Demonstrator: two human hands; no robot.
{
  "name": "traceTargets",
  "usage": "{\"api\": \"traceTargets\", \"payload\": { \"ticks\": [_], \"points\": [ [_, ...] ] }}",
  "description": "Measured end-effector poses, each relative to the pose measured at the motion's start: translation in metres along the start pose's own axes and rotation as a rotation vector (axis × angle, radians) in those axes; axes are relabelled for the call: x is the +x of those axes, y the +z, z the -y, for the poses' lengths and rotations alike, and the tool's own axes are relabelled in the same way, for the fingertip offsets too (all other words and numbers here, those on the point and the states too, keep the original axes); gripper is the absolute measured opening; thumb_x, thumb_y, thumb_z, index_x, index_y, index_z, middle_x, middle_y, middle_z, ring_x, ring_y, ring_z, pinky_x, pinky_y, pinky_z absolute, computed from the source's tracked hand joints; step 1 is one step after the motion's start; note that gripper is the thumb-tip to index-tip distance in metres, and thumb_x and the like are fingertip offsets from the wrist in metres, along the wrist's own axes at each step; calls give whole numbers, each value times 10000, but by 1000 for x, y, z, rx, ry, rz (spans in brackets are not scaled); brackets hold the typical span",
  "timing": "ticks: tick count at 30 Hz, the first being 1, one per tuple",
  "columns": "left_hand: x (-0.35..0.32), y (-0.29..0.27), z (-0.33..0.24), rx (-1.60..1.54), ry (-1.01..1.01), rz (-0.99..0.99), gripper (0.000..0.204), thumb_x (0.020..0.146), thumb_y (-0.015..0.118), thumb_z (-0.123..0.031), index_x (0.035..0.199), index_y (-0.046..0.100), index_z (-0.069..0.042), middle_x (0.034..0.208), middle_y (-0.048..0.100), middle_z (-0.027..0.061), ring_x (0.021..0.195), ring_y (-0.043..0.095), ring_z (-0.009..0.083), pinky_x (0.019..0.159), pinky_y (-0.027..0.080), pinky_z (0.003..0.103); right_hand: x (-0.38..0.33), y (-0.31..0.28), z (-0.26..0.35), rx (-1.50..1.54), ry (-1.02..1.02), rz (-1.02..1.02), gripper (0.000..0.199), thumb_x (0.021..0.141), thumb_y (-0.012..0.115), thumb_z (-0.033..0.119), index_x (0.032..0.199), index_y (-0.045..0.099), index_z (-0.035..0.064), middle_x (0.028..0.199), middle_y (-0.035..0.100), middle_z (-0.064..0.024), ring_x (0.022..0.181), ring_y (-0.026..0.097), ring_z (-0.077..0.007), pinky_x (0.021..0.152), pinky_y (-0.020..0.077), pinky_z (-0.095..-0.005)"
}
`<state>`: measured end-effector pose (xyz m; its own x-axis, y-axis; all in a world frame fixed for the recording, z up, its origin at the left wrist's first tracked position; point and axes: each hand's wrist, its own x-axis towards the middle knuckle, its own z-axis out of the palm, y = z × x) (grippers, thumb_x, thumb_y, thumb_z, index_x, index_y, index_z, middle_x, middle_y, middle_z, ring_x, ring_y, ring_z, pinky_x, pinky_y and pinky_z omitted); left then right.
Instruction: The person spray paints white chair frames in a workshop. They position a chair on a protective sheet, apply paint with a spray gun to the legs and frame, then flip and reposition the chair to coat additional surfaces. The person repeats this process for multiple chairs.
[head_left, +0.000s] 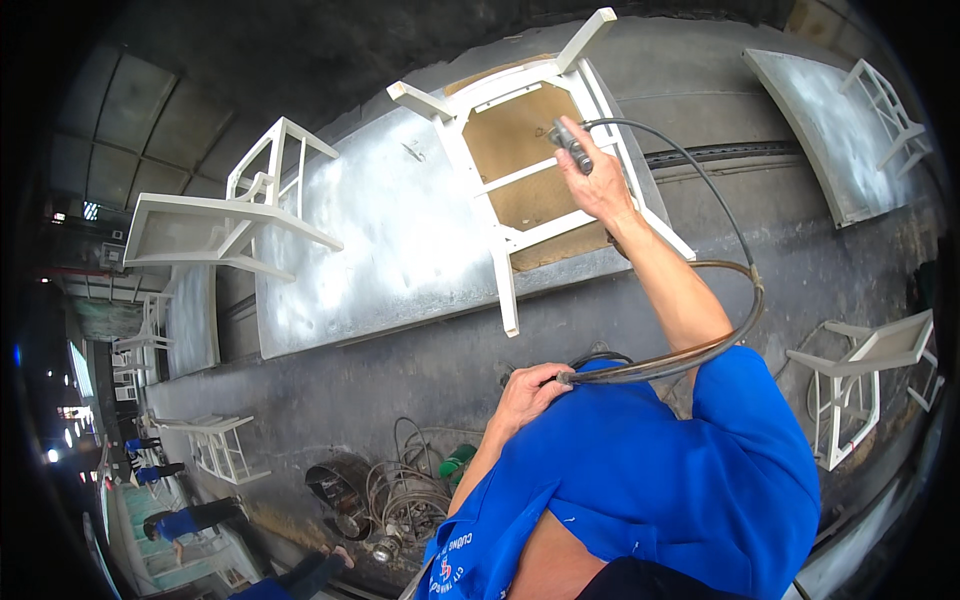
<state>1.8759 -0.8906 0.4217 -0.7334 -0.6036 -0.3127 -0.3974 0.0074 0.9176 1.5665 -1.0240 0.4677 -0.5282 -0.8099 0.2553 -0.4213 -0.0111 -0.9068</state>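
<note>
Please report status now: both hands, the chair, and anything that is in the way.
Right hand grips spray gun over upturned white chair. Left hand holds hose at chest. Chair on grey board. Nothing between gun and chair.

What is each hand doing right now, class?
Left hand: closed around the hose.
Right hand: closed on the spray gun, over the white chair.

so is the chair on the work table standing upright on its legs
No, the white chair lies upside down on the grey table, legs pointing up, while the right hand holds a spray tool over it.
</note>
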Motion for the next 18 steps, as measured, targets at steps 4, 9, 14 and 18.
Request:
{"api": "traceTargets", "payload": {
  "ticks": [4,9,14,18],
  "points": [
    [-5,-7,6,-70,18,-59,217,896,753,-102,1108,758,-52,997,782,122,890,755,225,803,583,347,12,-12,7,-69,-19,-157,532,1002,667,365,1502,541,234,1186,738,-211,1093,726,-339,948,541,-386],
    [4,-26,20,48,192,10,246,872,777,-115,1113,759,-68,1074,784,114,950,766,283,823,601,365,-33,-41,36,-61,109,-56,518,1003,648,277,1502,543,190,1302,697,-206,1232,660,-348,1038,490,-399],
    [17,-56,34,-2,334,128,261,869,794,-192,1100,759,-77,1084,781,111,971,760,306,833,605,378,-85,-47,74,-245,219,13,540,995,635,265,1518,526,183,1395,646,-212,1338,581,-395,1114,439,-429],
    [23,-103,52,32,381,303,275,869,788,-174,1110,750,-49,1111,772,124,1006,749,320,865,600,388,-121,-10,107,-238,264,163,547,1004,634,301,1524,520,173,1425,624,-212,1379,542,-403,1145,414,-433]
  ]
}}
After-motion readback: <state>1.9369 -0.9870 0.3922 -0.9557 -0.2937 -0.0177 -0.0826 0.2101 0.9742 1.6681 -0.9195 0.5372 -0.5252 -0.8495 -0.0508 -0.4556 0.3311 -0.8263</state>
